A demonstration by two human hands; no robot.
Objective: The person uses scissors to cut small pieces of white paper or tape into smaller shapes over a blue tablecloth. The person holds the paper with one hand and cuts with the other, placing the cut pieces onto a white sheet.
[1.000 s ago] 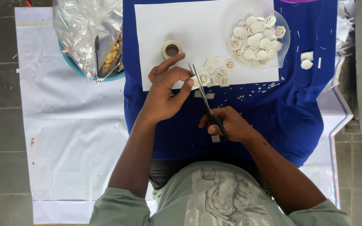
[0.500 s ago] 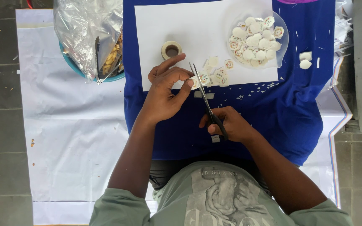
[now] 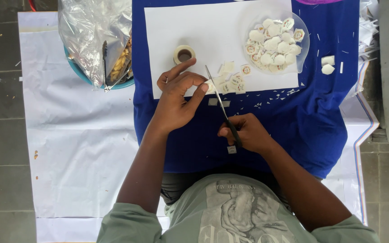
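My left hand [image 3: 176,99] pinches a small white paper piece [image 3: 210,86] between thumb and fingers, over the edge of a white paper sheet [image 3: 212,31]. My right hand [image 3: 247,132] grips black-handled scissors [image 3: 221,105], whose blades reach up to the pinched piece. Several small cut paper pieces [image 3: 232,81] lie just right of the blades. A clear bowl [image 3: 300,49] at the upper right holds several round white labels. A roll of tape [image 3: 184,54] stands above my left hand.
A blue cloth [image 3: 311,112] covers the work surface over a white sheet [image 3: 82,148] on grey floor tiles. At upper left a teal bowl [image 3: 79,74] holds a clear plastic bag [image 3: 91,31] and tongs. Two white pieces [image 3: 327,64] lie right of the clear bowl.
Almost nothing differs; my hands stay in place with the scissors at the pinched piece, with only a slight shift of the fingers.
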